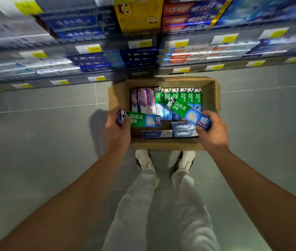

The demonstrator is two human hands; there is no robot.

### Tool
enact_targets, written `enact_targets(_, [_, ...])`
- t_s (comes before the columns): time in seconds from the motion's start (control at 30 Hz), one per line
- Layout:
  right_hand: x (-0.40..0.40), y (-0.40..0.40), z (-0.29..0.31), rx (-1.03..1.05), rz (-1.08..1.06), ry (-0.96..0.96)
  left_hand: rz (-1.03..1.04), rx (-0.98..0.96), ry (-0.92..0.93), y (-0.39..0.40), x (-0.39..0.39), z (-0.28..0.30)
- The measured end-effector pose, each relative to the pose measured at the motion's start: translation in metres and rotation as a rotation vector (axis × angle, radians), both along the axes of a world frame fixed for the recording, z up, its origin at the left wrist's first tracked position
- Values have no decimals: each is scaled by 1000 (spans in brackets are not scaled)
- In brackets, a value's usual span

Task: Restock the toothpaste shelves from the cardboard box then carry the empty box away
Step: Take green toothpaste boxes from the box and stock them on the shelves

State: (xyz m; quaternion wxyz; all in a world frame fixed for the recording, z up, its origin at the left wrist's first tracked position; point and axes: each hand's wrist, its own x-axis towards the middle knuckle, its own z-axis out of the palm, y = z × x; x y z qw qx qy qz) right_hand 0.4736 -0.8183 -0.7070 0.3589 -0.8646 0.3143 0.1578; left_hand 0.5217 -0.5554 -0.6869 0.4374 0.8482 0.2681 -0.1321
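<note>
My one head-worn camera looks steeply down past my forearms at the cardboard box (163, 82) near my feet; blurred shelves (215, 67) lie beyond my grip.

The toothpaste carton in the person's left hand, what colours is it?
Mostly green, fading to blue at one end, with white lettering; the head view shows it.

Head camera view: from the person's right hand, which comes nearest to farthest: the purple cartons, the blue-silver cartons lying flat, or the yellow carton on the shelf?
From the right hand:
1. Blue-silver flat cartons, in the cardboard box's near end, beside the fingers.
2. Purple cartons, upright at the box's far left.
3. Yellow carton, up on the shelf.
</note>
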Motion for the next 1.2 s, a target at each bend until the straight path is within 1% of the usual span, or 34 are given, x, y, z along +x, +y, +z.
enact_targets(0.07, [-12, 10, 47, -24, 15, 10, -24, -17, -15, 10, -14, 40])
enact_targets(0.17, [-33, 30, 111, 14, -54, -13, -52, -42, -35, 25, -35, 95])
enact_targets(0.27, [-54, 46, 166, 92, -75, -142, -7, -52, -117, 43, -58, 144])
enact_targets(0.33, [-67, 57, 202, 117, -37, -186, 33, -61, -165, 56, -74, 174])
enact_targets(0.47, [-90, 86, 257, 105, 20, -316, 31, -88, -214, 86, -106, 227])
enact_targets(0.6, [-115, 116, 306, 75, -4, -436, 45, -142, -318, 129, -148, 272])
enact_targets(0.7, [-133, 143, 347, 102, 3, -517, 90, -274, -368, 163, -175, 313])
enact_targets(0.8, [-143, 173, 390, 144, 25, -594, 102, -319, -423, 201, -191, 356])
enact_targets(0.97, [-136, 228, 455, 220, 116, -760, 100, -387, -522, 258, -195, 423])
enact_targets(1.2, [-94, 338, 532, 294, 182, -904, 22, -370, -655, 362, -147, 488])
